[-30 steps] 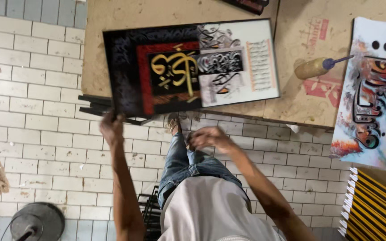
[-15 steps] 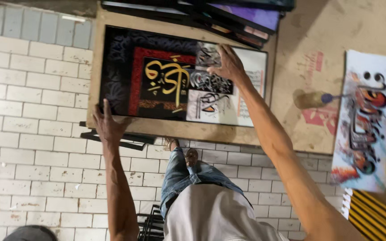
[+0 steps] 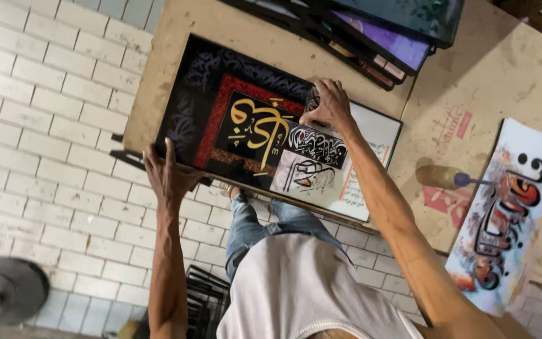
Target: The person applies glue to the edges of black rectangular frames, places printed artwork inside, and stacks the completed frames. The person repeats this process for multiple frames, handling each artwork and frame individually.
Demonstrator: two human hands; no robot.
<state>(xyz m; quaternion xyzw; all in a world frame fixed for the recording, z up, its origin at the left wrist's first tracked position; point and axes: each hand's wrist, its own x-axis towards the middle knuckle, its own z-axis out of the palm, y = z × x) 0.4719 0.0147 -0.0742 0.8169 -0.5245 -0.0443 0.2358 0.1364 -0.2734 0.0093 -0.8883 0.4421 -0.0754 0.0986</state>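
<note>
With the left hand gripping its near edge and the right hand pressed flat on top, the black painting overhanging the table could tip off.

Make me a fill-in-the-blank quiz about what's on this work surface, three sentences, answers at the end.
1. The left hand grips the framed calligraphy print at its ____ edge.
2. The right hand rests on the print's ____ edge.
3. The script in the middle of the print's red-bordered panel is ____ in colour.

Missing words: near; far; yellow
</note>
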